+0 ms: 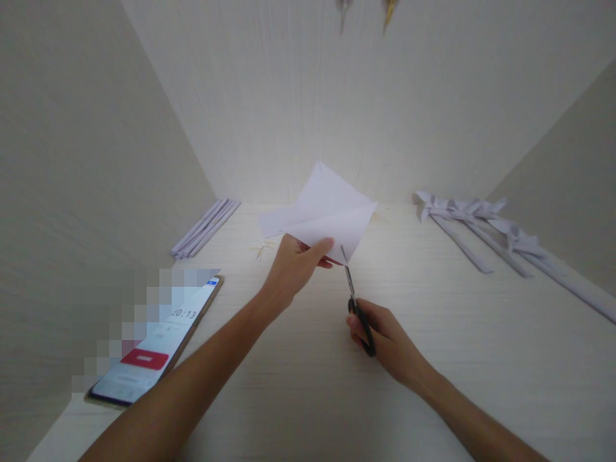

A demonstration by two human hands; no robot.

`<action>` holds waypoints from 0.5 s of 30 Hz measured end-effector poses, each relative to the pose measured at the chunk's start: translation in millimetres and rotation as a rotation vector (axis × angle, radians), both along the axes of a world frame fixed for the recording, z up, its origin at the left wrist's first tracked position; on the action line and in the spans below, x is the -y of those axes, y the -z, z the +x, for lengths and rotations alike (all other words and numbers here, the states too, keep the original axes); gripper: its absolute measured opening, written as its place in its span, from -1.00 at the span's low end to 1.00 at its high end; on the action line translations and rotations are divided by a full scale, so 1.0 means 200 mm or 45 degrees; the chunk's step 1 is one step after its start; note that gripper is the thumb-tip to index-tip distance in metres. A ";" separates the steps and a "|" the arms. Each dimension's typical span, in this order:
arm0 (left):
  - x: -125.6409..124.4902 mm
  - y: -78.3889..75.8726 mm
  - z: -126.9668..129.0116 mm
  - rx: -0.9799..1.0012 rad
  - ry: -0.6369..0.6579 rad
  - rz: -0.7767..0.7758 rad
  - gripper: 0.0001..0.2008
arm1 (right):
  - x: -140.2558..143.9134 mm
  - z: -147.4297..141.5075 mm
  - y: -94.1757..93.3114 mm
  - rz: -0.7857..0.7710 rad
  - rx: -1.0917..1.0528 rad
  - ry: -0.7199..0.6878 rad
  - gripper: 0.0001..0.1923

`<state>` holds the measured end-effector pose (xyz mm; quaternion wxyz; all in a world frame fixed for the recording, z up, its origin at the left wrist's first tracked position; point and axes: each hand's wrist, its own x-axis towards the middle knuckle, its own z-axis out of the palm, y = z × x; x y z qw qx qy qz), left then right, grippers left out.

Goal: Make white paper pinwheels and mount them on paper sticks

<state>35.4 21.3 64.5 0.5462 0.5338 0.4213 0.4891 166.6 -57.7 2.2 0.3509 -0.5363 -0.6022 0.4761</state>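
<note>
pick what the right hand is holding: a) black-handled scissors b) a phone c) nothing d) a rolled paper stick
a: the right hand grips black-handled scissors, blades pointing at the folded white paper held in the left hand.

Upper half of the phone (158, 346) lost under a pixelated patch at lower left; two small hanging objects (366, 13) cut off by the top edge, too small to identify; scissor blade tips (344, 258) hidden behind the folded paper (327, 215); longest paper strip (577, 289) clipped by the right edge; both forearms cut off at the bottom.
</note>
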 end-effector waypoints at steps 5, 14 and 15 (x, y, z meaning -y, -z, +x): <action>0.00 0.01 0.00 -0.029 0.016 0.033 -0.83 | 0.00 -0.01 0.00 0.005 -0.029 0.014 -0.67; 0.01 0.03 0.01 -0.123 0.036 0.093 -0.79 | 0.00 0.00 0.00 0.017 -0.081 0.006 -0.66; 0.01 0.03 0.02 -0.124 0.035 0.091 -0.79 | 0.00 0.00 0.00 0.023 -0.084 0.007 -0.66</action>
